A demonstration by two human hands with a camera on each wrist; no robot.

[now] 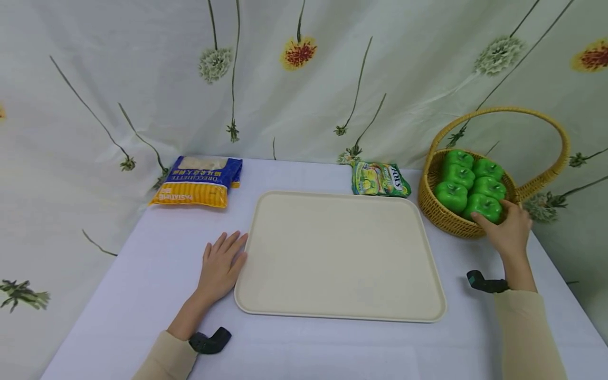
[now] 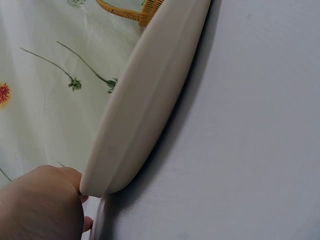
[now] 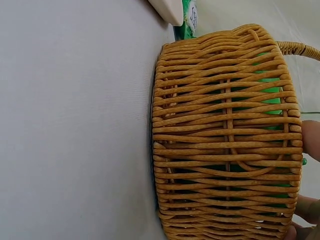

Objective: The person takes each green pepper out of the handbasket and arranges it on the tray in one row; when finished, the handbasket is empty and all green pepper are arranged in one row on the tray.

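Left hand (image 1: pixel 222 270) lies flat, fingers straight and slightly spread, tips at the left rim of the beige tray (image 1: pixel 339 258). Right hand (image 1: pixel 512 228) reaches into the wicker basket (image 1: pixel 444 217), right of the tray; thumb and fingers pinch the nearest green apple (image 1: pixel 484 206). Fingertip contact partly hidden in the right wrist view.

Progress, my reading: early. Grip seems taken; the apple is not yet out of the basket. Five other apples (image 1: pixel 451 195) show there, none on the tray. Lifting is left undone. Pasta bag (image 1: pixel 195 182) and green packet (image 1: pixel 379 179) lie on the worktop (image 1: pixel 332 345) behind the tray, both untouched.
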